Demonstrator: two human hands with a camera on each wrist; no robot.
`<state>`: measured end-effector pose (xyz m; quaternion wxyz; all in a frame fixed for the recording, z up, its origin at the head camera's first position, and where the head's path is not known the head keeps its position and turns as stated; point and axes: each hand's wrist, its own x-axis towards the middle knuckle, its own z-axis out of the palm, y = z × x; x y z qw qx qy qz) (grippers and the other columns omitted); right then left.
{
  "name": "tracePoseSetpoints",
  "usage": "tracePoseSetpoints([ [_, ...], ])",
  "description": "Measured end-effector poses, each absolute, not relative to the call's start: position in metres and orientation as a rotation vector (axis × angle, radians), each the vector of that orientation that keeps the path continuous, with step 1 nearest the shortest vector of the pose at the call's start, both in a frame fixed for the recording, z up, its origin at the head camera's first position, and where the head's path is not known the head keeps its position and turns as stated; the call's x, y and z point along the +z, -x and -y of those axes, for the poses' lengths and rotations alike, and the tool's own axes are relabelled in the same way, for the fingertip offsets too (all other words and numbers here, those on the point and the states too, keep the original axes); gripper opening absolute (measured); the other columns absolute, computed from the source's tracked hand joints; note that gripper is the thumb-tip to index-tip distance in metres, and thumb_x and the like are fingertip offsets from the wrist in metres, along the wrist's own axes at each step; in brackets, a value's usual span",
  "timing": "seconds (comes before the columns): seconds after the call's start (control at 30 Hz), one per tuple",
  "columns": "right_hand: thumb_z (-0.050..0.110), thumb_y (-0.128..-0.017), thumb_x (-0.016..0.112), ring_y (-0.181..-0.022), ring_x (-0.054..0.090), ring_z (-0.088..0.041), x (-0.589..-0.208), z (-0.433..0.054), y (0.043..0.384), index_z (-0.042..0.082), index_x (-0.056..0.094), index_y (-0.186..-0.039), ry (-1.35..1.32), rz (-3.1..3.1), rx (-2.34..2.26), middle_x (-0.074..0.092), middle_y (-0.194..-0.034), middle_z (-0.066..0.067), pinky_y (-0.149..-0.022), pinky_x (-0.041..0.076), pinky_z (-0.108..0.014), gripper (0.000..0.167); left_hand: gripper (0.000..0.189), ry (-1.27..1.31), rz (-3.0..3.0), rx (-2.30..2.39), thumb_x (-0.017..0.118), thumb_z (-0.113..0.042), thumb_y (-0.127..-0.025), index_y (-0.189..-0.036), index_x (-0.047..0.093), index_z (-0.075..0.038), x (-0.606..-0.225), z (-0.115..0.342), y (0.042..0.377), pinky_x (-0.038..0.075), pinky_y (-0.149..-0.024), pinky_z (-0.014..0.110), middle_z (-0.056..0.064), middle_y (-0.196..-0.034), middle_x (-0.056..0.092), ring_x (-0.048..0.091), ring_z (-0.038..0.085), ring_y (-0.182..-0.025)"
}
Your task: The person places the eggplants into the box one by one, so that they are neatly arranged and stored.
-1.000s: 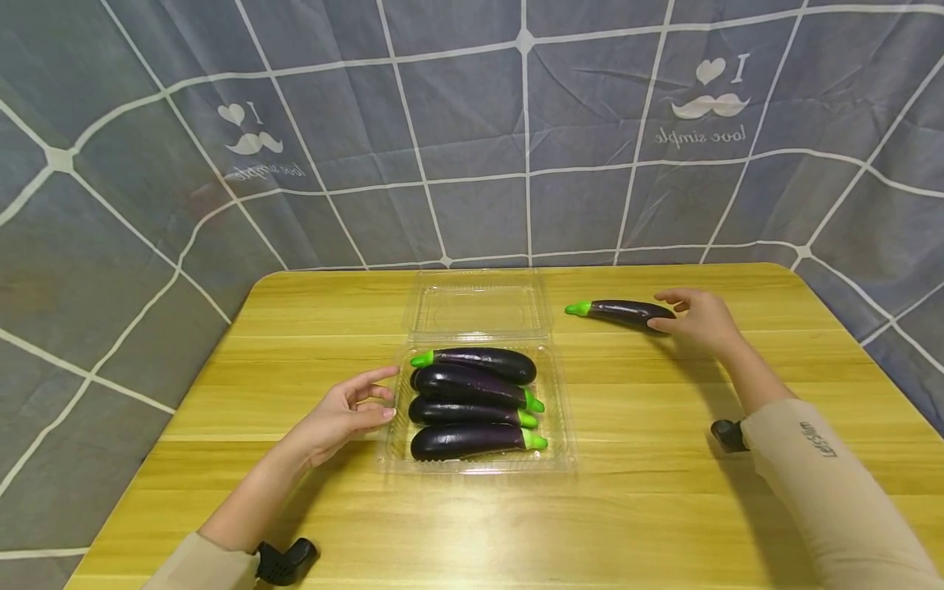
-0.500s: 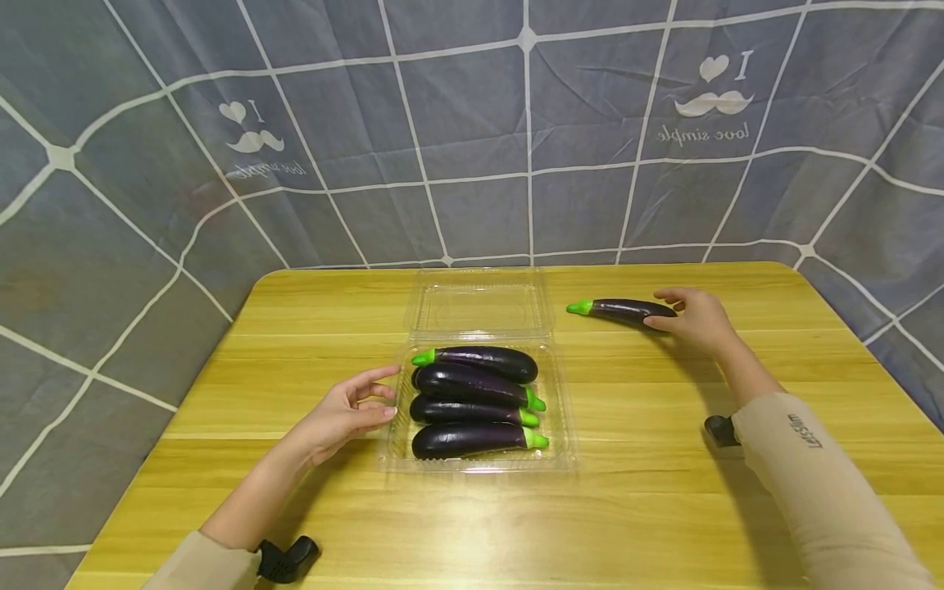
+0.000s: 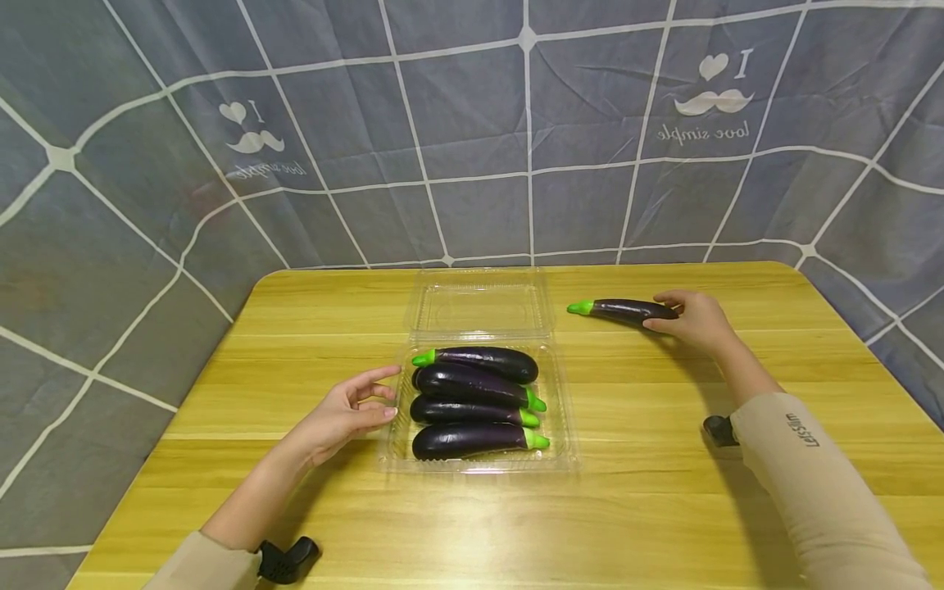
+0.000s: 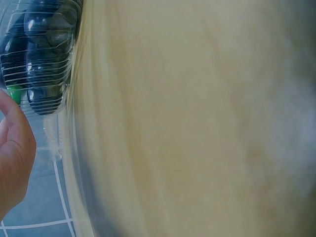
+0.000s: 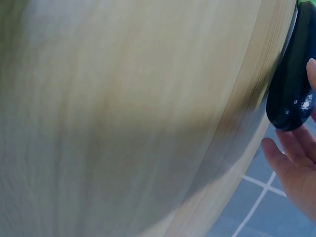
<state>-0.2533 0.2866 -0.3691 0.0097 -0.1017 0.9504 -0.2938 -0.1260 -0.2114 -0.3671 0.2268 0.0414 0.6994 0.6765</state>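
Observation:
A dark purple eggplant with a green stem lies on the table at the back right, stem to the left. My right hand holds its thick end between thumb and fingers; in the right wrist view the thumb lies against the eggplant. Several more eggplants lie side by side in a clear plastic clamshell box, its lid folded back flat. Beside the box's left wall is my left hand, fingers loosely bent and fingertips at the rim. The left wrist view shows that hand near the box wall.
The wooden table spreads around the box to the left, right and front. A grey curtain with white lines hangs behind the table's back edge. Black cameras are strapped to both wrists.
My right hand has shifted very slightly, with its fingers closer around the eggplant's thick end. The left hand, the box and the eggplants stay in place.

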Motion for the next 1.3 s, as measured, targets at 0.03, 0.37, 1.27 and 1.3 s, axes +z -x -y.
tracePoseSetpoints([
  [0.03, 0.029, -0.083, 0.070, -0.101, 0.051, -0.043, -0.369, -0.286, 0.253, -0.008, 0.053, -0.124, 0.319, -2.965, -0.918, 0.054, -0.115, -0.030, -0.085, 0.041, -0.052, 0.058, 0.069, -0.115, -1.928, 1.864, 0.063, -0.001, -0.086, -0.144, 0.026, 0.001, -0.367, 0.211, 0.126, 0.052, -0.071, 0.021, 0.007, -0.107, 0.048, 0.058, 0.009, -0.084],
  [0.37, 0.025, -0.085, 0.069, -0.104, 0.049, -0.046, -0.370, -0.287, 0.253, -0.010, 0.051, -0.125, 0.319, -2.937, -0.912, 0.052, -0.119, -0.032, -0.089, 0.039, -0.056, 0.057, 0.069, -0.122, -1.940, 1.862, 0.063, -0.001, -0.086, -0.144, 0.026, 0.001, -0.368, 0.211, 0.125, 0.052, -0.072, 0.021, 0.010, -0.108, 0.047, 0.058, 0.010, -0.085],
  [1.27, 0.030, -0.083, 0.071, -0.105, 0.049, -0.045, -0.371, -0.296, 0.245, -0.007, 0.054, -0.122, 0.340, -2.966, -0.919, 0.055, -0.117, -0.030, -0.088, 0.040, -0.056, 0.056, 0.069, -0.125, -1.931, 1.871, 0.063, 0.000, -0.086, -0.144, 0.026, 0.002, -0.368, 0.211, 0.126, 0.052, -0.075, 0.022, 0.010, -0.108, 0.048, 0.058, 0.010, -0.085],
  [1.3, 0.030, -0.083, 0.071, -0.105, 0.050, -0.045, -0.371, -0.297, 0.245, -0.007, 0.054, -0.122, 0.344, -2.969, -0.918, 0.055, -0.117, -0.030, -0.088, 0.040, -0.056, 0.056, 0.069, -0.126, -1.931, 1.871, 0.063, 0.000, -0.086, -0.144, 0.026, 0.002, -0.368, 0.211, 0.126, 0.052, -0.075, 0.022, 0.010, -0.109, 0.048, 0.058, 0.010, -0.085],
])
